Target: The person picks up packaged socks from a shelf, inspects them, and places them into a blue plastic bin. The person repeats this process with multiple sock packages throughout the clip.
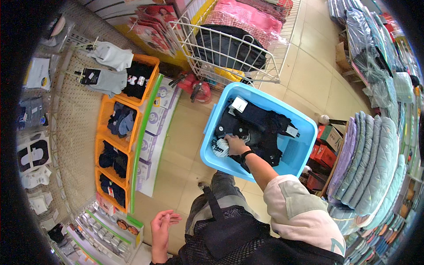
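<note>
My right hand (pixel 236 145), with a dark band at the wrist, reaches into a light blue plastic bin (pixel 212 127). Its fingers are bent around the edge of a white ribbed bundle (pixel 220 147) with dark lettering, perhaps socks; the fingertips are partly hidden. Black and dark navy folded garments (pixel 258 116) fill much of the bin, some with white tags (pixel 239 103). My left hand (pixel 163 228) hangs in the air at the lower left, apart from the shelves, its fingers spread and holding nothing.
Orange baskets (pixel 103 132) of dark socks line a green-edged shelf (pixel 142 142) at left, below grey socks (pixel 106 79) on hooks. A white wire rack (pixel 228 56) and red fire extinguishers (pixel 200 92) stand ahead. Quilted bedding (pixel 367 165) is stacked at right, above red boxes (pixel 323 155).
</note>
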Motion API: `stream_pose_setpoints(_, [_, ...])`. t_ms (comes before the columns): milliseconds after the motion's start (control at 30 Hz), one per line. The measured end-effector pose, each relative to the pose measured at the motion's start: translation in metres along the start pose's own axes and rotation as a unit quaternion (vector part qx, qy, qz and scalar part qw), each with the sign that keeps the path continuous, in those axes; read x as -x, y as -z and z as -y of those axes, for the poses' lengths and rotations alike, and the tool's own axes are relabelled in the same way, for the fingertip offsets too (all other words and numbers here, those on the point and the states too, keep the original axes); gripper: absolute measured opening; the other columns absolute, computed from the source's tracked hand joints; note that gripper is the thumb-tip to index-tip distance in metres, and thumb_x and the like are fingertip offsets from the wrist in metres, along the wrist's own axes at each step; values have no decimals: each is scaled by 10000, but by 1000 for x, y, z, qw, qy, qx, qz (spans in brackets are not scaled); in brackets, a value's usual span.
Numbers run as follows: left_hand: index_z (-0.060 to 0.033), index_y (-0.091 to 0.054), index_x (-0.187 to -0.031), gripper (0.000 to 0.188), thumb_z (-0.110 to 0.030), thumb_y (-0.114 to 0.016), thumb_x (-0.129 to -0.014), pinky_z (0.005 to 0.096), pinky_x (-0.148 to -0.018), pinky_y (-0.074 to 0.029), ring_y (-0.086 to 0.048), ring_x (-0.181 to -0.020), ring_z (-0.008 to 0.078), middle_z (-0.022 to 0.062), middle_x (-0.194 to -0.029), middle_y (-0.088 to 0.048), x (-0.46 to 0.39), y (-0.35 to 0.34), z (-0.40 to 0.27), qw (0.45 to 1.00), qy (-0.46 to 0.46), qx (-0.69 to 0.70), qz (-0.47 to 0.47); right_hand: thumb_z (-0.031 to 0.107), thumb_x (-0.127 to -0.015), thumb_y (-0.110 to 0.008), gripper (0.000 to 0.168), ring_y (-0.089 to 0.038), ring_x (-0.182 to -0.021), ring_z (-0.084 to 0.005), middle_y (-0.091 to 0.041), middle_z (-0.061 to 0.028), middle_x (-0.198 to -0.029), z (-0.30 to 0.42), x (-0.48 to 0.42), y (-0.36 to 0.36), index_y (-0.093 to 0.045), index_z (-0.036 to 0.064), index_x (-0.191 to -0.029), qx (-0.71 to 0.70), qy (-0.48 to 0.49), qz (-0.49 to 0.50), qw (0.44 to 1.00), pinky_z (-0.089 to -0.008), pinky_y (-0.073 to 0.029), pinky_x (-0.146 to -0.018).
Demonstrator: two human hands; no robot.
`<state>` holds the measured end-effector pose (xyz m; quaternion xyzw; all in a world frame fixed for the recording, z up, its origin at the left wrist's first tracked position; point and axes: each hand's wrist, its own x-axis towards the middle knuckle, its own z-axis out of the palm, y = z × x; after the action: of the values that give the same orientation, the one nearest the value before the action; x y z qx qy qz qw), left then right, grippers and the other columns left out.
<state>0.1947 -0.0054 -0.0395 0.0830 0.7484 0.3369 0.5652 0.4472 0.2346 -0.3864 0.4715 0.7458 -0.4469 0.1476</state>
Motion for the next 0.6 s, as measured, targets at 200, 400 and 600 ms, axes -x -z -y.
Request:
stream_pose_setpoints(200, [52,-569,-1097,247,-148,-476,-984,325,-764,-526,-675,-861,245,179,-965,-668,2,-6,0,1000,-4,-3,7,190,-635,-760,687,-564,-1092,-404,-593,-212,-1181,-12,5,-5,-445,85,-1236,-38,8,8,999,-493,-466,-925])
stream_pose_setpoints(400, [55,-567,-1097,251,-151,-485,-982,332,-774,-530,-675,-864,250,185,-966,-667,-4,-13,-3,1000,-11,-3,18,120,-648,-740,637,-517,-1163,-387,-587,-220,-1192,-11,5,-12,-468,4,-1212,-10,-8,-17,1000,-460,-476,-950])
stream_pose_setpoints(600, [57,-567,-1105,242,-136,-494,-977,332,-776,-534,-679,-866,251,186,-964,-670,-5,-22,-8,999,-2,-29,31,104,-648,-738,659,-552,-1136,-385,-621,-222,-1133,-11,-3,-4,-453,14,-1234,45,-9,27,999,-472,-481,-925])
